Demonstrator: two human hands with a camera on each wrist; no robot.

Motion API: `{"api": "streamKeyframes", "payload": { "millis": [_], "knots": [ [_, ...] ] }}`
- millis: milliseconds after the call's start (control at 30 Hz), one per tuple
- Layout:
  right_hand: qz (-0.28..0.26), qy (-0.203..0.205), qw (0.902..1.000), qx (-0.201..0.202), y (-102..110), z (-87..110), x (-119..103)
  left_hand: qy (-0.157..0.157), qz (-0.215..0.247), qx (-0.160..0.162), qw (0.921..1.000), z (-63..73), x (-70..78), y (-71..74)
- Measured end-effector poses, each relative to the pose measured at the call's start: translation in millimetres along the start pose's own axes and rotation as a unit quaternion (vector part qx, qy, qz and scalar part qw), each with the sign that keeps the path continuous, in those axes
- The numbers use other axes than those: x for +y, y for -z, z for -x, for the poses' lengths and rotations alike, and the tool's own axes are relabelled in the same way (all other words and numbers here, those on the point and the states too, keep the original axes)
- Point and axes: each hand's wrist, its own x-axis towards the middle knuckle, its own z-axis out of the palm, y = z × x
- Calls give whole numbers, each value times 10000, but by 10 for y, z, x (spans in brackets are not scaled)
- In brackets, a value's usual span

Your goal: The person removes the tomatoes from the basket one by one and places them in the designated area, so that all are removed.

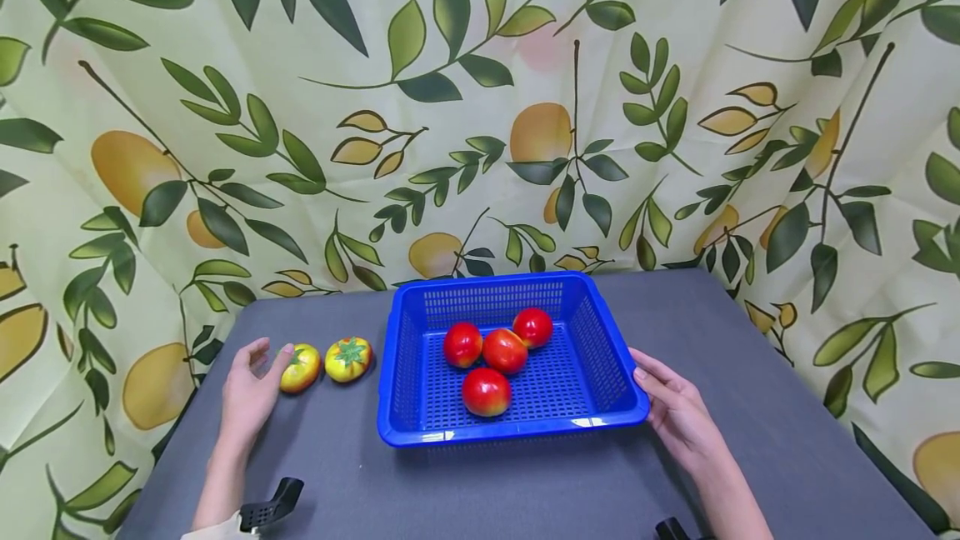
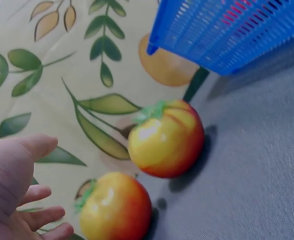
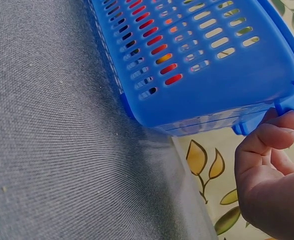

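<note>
A blue plastic basket point(image 1: 517, 432) with slotted walls stands in the middle of the head view. Several glossy red tomatoes point(image 1: 487, 392) lie inside it. My right hand point(image 1: 681, 413) pinches the rim at the basket's right side; the right wrist view shows its thumb and fingers point(image 3: 279, 132) at the rim's corner. Left of the basket, two yellow-and-red tomatoes with green tops sit side by side, one nearer the basket point(image 1: 348, 359) and one farther left point(image 1: 301, 368). My left hand point(image 1: 253, 390) is beside the farther one, its fingers spread and holding nothing.
A grey cloth point(image 1: 420, 490) covers the table. Behind it and along both sides hangs a curtain point(image 1: 480, 190) printed with leaves and fruit. Black wrist mounts point(image 1: 273, 507) show at the lower edge of the head view.
</note>
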Motion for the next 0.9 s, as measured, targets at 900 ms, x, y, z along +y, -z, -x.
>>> {"api": "streamKeyframes", "payload": {
  "millis": [900],
  "knots": [
    [-17,-63,10000,-27,-1,7,-27,-648,545,219,9962,308,691,34]
  ]
}}
